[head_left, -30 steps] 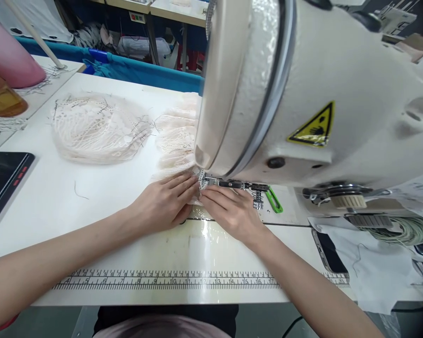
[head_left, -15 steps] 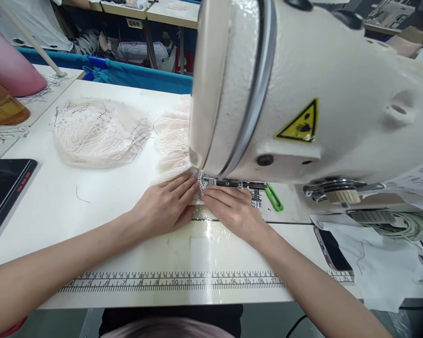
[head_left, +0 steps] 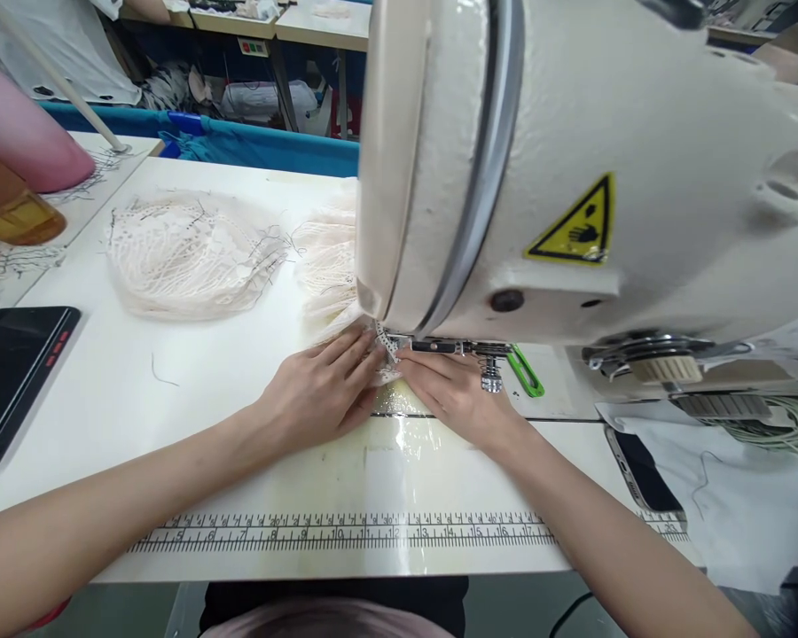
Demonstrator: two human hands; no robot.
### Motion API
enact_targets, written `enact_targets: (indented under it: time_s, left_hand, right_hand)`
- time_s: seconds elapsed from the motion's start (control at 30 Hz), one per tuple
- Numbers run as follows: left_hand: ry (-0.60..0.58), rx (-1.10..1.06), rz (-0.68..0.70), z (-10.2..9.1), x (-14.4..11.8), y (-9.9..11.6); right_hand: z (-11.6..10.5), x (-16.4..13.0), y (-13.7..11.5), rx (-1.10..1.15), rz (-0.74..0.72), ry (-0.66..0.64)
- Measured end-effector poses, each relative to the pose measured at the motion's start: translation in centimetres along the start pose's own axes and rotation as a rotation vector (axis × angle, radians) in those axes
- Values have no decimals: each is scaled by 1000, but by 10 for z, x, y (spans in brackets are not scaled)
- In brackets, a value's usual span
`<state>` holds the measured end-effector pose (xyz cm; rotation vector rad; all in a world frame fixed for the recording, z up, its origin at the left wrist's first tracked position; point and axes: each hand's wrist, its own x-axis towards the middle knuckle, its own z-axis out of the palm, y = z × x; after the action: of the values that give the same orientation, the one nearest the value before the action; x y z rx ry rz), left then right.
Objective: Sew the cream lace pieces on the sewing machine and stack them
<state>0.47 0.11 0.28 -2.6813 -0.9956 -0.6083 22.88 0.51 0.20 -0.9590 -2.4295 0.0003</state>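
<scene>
Your left hand lies flat, fingers spread, pressing the lace down just left of the sewing machine. Your right hand lies flat beneath the machine, fingertips pinning the lace edge between both hands.

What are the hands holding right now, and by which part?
Both the left hand and the right hand press a small lace piece flat at its near edge, under the sewing machine. Neither grips it.
</scene>
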Motion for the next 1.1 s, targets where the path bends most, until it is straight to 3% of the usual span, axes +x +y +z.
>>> enact_targets:
  time_s: [0.43, 0.7, 1.1]
  left_hand:
    - [-39, 53, 29, -1, 2, -1]
    - [62, -36, 230, -1, 1, -5]
    - [40, -44, 126, -2, 1, -10]
  right_hand:
    - [-7, 5, 1, -88, 27, -16]
    - [3, -9, 8, -94, 3, -97]
    - [4, 3, -8, -337, -164, 34]
